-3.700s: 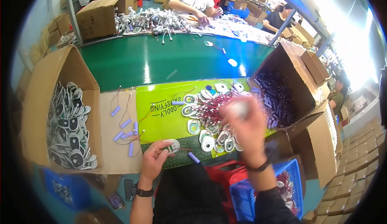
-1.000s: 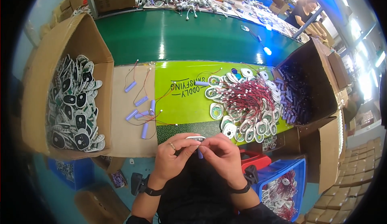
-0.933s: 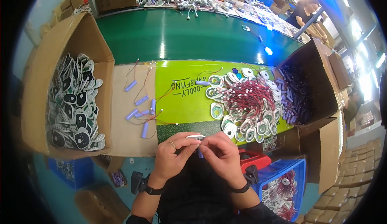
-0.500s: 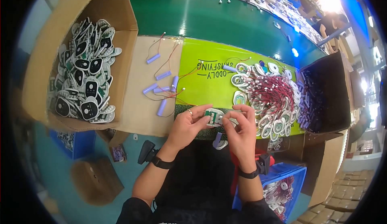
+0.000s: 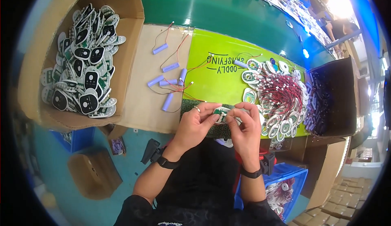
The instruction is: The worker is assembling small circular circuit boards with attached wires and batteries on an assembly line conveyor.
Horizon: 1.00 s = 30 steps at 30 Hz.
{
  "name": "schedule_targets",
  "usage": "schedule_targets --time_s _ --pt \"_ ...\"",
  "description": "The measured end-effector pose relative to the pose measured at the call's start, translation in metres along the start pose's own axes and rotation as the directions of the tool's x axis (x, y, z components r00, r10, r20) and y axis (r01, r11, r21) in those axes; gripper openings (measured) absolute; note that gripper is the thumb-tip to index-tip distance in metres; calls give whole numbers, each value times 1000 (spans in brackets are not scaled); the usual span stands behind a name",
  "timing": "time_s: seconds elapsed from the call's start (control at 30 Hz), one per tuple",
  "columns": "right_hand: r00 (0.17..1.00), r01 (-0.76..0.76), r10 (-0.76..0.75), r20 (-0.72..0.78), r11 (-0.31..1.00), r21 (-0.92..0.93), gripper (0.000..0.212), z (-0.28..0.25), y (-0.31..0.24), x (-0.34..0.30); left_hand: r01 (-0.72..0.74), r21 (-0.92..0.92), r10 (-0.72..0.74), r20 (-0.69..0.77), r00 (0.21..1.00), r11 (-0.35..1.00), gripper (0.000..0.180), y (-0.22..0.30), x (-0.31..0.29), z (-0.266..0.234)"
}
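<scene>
At the front edge of the table, my left hand point(image 5: 196, 125) grips a white oval shell with a green circuit board point(image 5: 221, 112) in it, thumb across the board. My right hand point(image 5: 247, 128) is closed in a pinch against the shell's right side; whatever is between those fingertips is too small or hidden to name. To the left of my hands lie several purple cylindrical batteries point(image 5: 167, 102) with thin red and black leads. Close by on the right is a heap of white oval shells point(image 5: 286, 127) topped with a tangle of red wires point(image 5: 279, 92).
A cardboard box point(image 5: 132, 63) of white-and-black panels with circuit boards stands at the left. Another cardboard box point(image 5: 340, 91) with purple batteries is at the right. Beyond runs a green conveyor belt point(image 5: 171, 2). A blue crate point(image 5: 299, 185) stands low at the right.
The view has shifted slightly. The shell has tilted between my hands, and my right fingers have closed in on its side. The battery that hung below my hands no longer shows there.
</scene>
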State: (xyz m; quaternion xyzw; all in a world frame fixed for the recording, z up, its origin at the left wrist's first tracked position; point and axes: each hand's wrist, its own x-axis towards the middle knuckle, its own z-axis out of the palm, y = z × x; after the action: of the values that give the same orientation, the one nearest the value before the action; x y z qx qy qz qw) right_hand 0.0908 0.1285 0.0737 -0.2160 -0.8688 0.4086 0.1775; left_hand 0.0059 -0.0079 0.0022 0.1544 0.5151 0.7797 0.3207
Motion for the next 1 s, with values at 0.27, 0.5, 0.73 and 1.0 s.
schedule_targets --time_s 0.27,0.5,0.73,1.0 --pt "997 72 -70 24 994 -80 7 4 4 6 -70 197 87 -82 993 978 30 0 -2 4" --pt "986 162 -163 -25 986 -31 7 7 9 6 -51 200 65 -60 996 978 30 -2 1 3" --pt "983 184 -184 -12 982 34 10 5 26 6 -36 237 59 -90 994 971 30 -3 2 4" --pt "999 35 -41 3 883 468 46 -29 11 -23 -124 689 124 50 991 714 30 85 -18 45"
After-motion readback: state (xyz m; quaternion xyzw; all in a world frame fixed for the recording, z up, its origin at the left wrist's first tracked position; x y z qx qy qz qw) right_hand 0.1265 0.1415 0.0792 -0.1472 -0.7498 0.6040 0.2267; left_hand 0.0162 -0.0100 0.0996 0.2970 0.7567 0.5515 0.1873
